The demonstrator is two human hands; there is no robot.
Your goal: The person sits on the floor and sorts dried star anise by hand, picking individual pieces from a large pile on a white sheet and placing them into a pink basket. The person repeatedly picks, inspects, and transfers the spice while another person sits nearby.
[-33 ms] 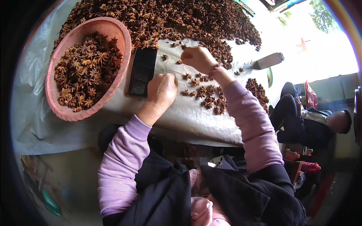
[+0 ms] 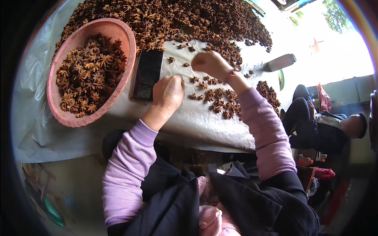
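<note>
My left hand [image 2: 168,92] is closed in a fist beside a dark phone-like slab [image 2: 148,74]. A small brown edge shows at its thumb side, too little to name. Above the sheet, my right hand [image 2: 212,66] has its fingers curled together, and whatever they hold is hidden. Under and around it lie loose star anise pods [image 2: 203,85], with a denser cluster [image 2: 222,101] nearer my right forearm. To the left, a pink woven basket [image 2: 131,43] tilts toward me, full of star anise [image 2: 88,69].
A broad heap of star anise [image 2: 169,19] covers the far part of the pale plastic sheet [image 2: 189,126]. A smaller pile [image 2: 268,94] lies at the right, near a grey cylinder [image 2: 282,63] on its side. Another person [image 2: 327,126] sits at the far right.
My right hand has shifted slightly to the right, its forearm with it. My left hand stays closed in nearly the same place.
</note>
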